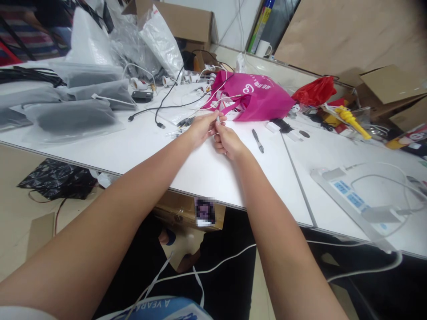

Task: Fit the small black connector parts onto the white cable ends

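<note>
In front of the pink bag (267,100), my two hands meet over the white table (207,173). The fingers of my left hand (204,129) and my right hand (228,140) are closed together around a small white plug-like piece (218,119). Its exact kind is too small to make out, and the fingers cover most of it. White cables spill out of the bag's mouth just beyond my fingertips. Several thin, dark-tipped items (182,126) lie beside my left hand. To the right of my right hand rests a grey pen-like tool (258,141).
Grey plastic-wrapped packages (70,118) cover the table's left side, near a black USB cable (160,125). A white power strip (353,200) with cables lies at the right. Behind it are a red bag (315,91) and a yellow tool (352,120). A white cable (213,270) hangs below the table edge.
</note>
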The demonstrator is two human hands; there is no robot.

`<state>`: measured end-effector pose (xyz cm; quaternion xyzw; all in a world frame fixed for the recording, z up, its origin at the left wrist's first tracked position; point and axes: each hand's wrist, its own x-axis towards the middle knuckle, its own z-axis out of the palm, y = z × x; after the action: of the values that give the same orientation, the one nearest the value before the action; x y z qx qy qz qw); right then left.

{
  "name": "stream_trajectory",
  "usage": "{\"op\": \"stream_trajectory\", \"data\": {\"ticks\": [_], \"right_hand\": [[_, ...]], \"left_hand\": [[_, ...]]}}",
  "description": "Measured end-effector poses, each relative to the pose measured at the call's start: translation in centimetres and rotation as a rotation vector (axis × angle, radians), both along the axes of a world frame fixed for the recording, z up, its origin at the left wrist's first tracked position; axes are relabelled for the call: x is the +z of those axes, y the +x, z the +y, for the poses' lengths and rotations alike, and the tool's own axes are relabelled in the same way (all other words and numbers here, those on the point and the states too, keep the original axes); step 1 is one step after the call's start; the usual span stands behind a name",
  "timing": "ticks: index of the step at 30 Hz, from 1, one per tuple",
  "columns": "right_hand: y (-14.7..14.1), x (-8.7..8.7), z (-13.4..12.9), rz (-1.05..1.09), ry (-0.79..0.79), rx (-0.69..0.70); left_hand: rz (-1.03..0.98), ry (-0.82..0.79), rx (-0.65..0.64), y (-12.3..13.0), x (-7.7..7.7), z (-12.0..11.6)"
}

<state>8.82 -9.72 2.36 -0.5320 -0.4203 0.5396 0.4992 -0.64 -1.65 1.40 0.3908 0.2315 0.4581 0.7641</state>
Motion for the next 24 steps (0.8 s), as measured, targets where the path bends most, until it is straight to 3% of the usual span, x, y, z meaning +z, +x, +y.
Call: {"op": "stream_trajectory", "data": {"ticks": [10,12,15,19,21,24], "right_hand": [[-0.2,1.1,-1.0,0.193,-0.028,0.109],[0.0,1.0,-0.4,0.249,0.019,0.04],[1.2,0.6,0.9,0.336,0.099,-0.199],[3.2,0.3,1.8,0.478,0.093,-0.487],[3.6,0.3,1.7,0.56,0.054,-0.516],[3.5,0.5,1.5,0.645,0.007,-0.492]], "left_hand": [[0.03,0.166,-0.039,-0.1,-0.5,0.8],[0.053,0.208,-0.068,-0.1,-0.6,0.6],[0.185,0.321,-0.131,0.0,-0.9,-0.2],[0.384,0.698,-0.215,0.3,-1.6,-1.3],[0.453,0.832,-0.224,0.4,-1.8,-1.5],[0.519,0.896,-0.157,0.4,-1.9,-1.6]]}}
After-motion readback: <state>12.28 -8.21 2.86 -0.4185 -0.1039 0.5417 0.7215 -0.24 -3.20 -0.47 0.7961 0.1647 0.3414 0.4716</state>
